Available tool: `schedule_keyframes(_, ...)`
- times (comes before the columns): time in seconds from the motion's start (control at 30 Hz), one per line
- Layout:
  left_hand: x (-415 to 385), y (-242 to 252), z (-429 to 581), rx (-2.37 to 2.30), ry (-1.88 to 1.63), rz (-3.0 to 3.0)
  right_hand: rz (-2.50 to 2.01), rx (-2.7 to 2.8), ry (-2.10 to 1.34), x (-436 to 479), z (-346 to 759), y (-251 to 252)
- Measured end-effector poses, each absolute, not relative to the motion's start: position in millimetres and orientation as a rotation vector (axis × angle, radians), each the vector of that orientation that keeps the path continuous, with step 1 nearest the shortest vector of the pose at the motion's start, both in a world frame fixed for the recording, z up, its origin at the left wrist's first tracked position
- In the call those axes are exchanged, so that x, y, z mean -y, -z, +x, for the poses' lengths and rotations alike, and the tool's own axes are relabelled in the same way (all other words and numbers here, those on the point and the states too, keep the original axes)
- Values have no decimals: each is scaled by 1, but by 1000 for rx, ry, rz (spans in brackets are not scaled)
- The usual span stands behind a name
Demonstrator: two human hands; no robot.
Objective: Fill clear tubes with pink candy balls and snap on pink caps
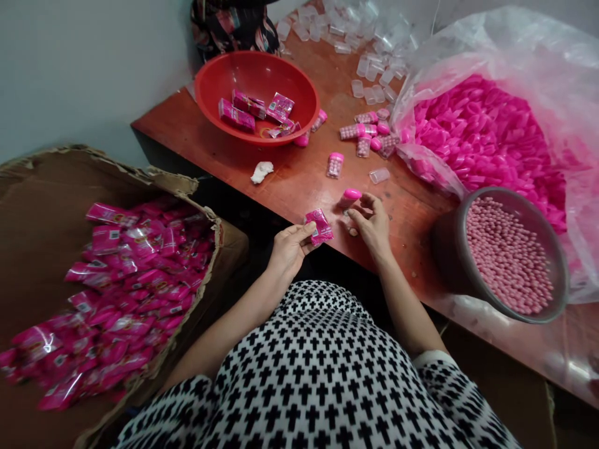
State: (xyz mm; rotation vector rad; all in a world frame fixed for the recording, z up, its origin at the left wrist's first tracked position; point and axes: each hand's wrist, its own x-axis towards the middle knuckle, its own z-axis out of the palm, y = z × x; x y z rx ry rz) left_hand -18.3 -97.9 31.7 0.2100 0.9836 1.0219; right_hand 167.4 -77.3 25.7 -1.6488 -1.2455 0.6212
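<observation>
My left hand [291, 246] pinches a shiny pink packet [319, 227] between thumb and fingers, over the table's front edge. To its right, my right hand [374, 226] has curled fingers at a small pink-capped candy container [349, 197]; the thumb is low on it and a finger lies by the cap. Part of that grip is hidden. Just beyond stands another filled container [334, 165] with a pink cap. A clear uncapped container [379, 175] lies to the right of that one.
A red bowl [299, 81] with several packets stands at the back left. Left below is a cardboard box [213, 240] full of pink packets [135, 280]. On the right are a grey bucket [452, 249] of pink beads and a plastic bag [491, 43] of pink caps.
</observation>
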Motion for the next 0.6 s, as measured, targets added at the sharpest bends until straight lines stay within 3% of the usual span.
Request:
schedule_keyframes(0.2,89,-38,-20,-918,-1122,-65,-1568,1336,-751,64,163,-20)
schedule_keyframes(0.47,84,-31,-20,-832,-1176,-134,-1410,1350,-1192,129,126,-43)
schedule_keyframes(0.6,86,-29,-16,-813,-1189,-95,-1450,1298,-1219,139,111,-46)
